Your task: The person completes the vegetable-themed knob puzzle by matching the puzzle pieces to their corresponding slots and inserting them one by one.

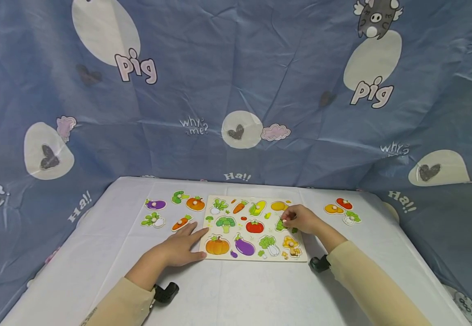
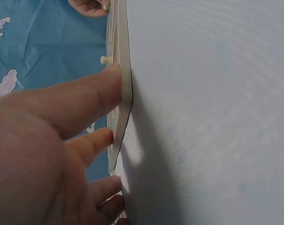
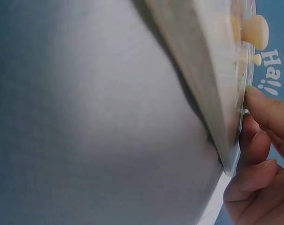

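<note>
A wooden vegetable puzzle board (image 1: pixel 236 260) lies flat on the white table. My left hand (image 1: pixel 180 246) rests at its left edge with fingers spread, thumb near the lower corner. In the left wrist view the thumb (image 2: pixel 85 101) touches the board's side. Over the board's right part, my right hand (image 1: pixel 301 218) pinches a green vegetable puzzle piece (image 1: pixel 279 225) by its small knob, the piece partly hidden by the fingers. A mushroom piece (image 1: pixel 291 244) sits in the lower right corner. In the right wrist view, the right fingers (image 3: pixel 268 110) are close against the board's face.
Left of the board lie loose pieces: an eggplant (image 1: pixel 155 205), a broccoli (image 1: pixel 180 197), a pumpkin (image 1: pixel 195 203), a radish (image 1: pixel 153 220) and a carrot (image 1: pixel 181 222). At right are a tomato (image 1: pixel 344 203), a yellow-orange piece (image 1: pixel 334 208) and a cabbage (image 1: pixel 351 218). A blue curtain (image 1: pixel 236 90) hangs behind.
</note>
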The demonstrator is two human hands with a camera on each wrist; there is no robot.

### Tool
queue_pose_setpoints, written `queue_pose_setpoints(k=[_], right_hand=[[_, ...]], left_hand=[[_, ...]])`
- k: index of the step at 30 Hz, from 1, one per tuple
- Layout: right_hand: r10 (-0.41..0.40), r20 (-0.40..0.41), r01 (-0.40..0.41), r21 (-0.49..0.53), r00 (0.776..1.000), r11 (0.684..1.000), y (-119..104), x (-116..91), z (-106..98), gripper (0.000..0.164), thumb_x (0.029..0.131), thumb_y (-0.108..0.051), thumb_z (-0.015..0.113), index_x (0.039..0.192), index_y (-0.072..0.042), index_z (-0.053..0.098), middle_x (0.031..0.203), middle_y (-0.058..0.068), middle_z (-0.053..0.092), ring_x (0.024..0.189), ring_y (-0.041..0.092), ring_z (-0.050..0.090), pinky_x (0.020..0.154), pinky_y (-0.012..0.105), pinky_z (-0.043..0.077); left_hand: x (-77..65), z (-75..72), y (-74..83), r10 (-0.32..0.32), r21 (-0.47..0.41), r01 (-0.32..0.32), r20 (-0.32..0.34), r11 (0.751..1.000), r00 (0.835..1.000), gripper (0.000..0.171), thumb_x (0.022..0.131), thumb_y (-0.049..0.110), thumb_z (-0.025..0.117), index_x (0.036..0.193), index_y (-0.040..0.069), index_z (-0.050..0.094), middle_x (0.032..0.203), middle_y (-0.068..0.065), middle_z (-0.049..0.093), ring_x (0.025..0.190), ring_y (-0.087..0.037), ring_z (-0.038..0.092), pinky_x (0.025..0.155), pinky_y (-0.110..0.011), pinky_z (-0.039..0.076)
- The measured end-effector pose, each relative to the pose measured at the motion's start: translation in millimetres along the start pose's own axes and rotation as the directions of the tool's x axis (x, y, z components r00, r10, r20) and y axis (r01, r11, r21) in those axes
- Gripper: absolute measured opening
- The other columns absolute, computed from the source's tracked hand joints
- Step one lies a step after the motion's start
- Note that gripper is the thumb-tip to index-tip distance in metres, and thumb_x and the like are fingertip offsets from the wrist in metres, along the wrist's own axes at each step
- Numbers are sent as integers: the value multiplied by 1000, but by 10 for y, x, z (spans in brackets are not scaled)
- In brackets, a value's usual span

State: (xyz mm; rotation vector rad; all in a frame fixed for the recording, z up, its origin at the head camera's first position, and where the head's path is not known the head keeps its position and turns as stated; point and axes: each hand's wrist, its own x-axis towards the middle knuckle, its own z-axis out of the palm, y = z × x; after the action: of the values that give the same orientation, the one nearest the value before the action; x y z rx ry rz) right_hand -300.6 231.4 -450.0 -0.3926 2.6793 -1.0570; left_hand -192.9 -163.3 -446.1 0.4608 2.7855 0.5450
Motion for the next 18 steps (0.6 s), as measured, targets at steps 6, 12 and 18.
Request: queue_pose_setpoints(k=[6,12,18], right_hand=[[10,4,-10,-8,1000,1000,9,-2,0,7,90,-6,75,94,-4,69,83,2,59,76,16,52,62,26,46],[18,13,-18,3,1000,1000,9,-9,-2,5,91,-5,73,95,-4,70,84,3,59,77,16,52,63,25,45],[9,7,-9,3,1000,1000,-11,-33,-16,6,90,-5,73,95,-4,70,83,3,59,77,16,52,62,25,45]], left_hand=[[3,-6,11,-14,0,14,4,1000,1000,75,90,48,70,154,21,42,163,-19,24,149,-42,21,113,-66,25],[-3,-7,16,-16,1,16,2,1000,1000,75,90,48,70,154,21,42,163,-18,24,149,-42,20,113,-66,24],[-5,-11,19,-12,-3,12,-2,1000,1000,74,90,47,70,154,20,42,163,-19,24,149,-43,21,113,-67,24]])
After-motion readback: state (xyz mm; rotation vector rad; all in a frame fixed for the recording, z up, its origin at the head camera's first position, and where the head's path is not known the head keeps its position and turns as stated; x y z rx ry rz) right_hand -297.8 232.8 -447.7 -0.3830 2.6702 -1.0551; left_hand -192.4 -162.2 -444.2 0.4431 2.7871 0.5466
